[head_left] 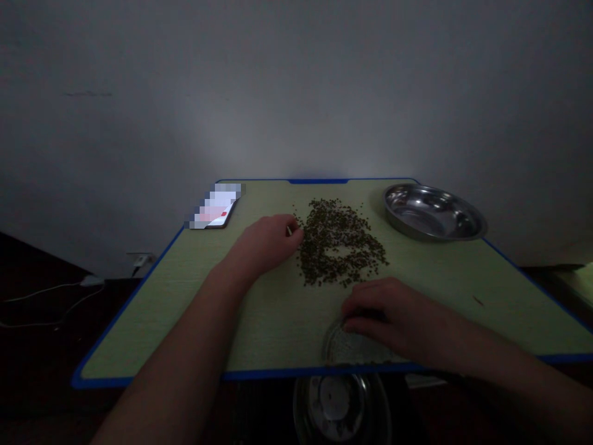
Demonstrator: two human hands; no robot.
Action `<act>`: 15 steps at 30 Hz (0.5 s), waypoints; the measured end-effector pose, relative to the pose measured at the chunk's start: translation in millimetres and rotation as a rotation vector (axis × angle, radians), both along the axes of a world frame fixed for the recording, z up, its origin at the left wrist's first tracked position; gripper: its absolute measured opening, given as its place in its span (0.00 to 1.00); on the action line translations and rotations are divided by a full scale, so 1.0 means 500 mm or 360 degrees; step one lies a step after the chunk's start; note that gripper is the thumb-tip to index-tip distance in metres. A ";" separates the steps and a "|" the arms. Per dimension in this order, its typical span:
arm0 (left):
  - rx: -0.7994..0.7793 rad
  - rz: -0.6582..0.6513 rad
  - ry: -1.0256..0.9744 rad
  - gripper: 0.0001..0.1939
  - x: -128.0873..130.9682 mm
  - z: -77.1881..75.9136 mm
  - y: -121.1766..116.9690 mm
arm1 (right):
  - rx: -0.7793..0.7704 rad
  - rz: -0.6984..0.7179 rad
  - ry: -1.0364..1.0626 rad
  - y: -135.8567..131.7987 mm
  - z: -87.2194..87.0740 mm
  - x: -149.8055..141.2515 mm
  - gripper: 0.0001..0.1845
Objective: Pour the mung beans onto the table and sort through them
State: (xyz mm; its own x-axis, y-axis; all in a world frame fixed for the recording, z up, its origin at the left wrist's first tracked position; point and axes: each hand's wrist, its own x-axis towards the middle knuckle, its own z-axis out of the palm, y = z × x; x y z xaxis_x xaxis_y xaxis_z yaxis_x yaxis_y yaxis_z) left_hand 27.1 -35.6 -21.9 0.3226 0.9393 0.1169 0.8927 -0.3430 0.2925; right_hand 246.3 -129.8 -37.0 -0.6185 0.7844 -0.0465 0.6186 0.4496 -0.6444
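A loose spread of small dark brownish-green grains or seeds (319, 235), with pale bits among them, lies in a thin layer on the table. At its left edge rests my left hand (275, 242), fingers curled and thumb close to them; whatever they may pinch is too small to name. Nearer to me, just below the front edge of the spread, my right hand (382, 312) is bent with thumb and fingertips drawn close together, their contents hidden. Under that hand, at the table's front edge, a clear round shallow dish (334, 351) is partly covered.
The pale green table (269, 346) has a blue rim and stands against a grey wall. A shiny metal bowl (433, 213) sits at the back right, a lit phone (215, 206) at the back left. Below the front edge is another metal bowl (328, 402). A small dark sliver (478, 301) lies right.
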 end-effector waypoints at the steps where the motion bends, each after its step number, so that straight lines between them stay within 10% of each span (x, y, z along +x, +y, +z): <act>1: 0.0005 -0.0005 -0.0002 0.15 0.000 0.000 0.000 | -0.0013 -0.0003 0.0002 -0.001 0.002 -0.001 0.07; 15: 0.0021 -0.0012 -0.0015 0.15 0.001 0.000 0.001 | 0.0149 0.0045 0.0021 -0.026 0.019 0.008 0.06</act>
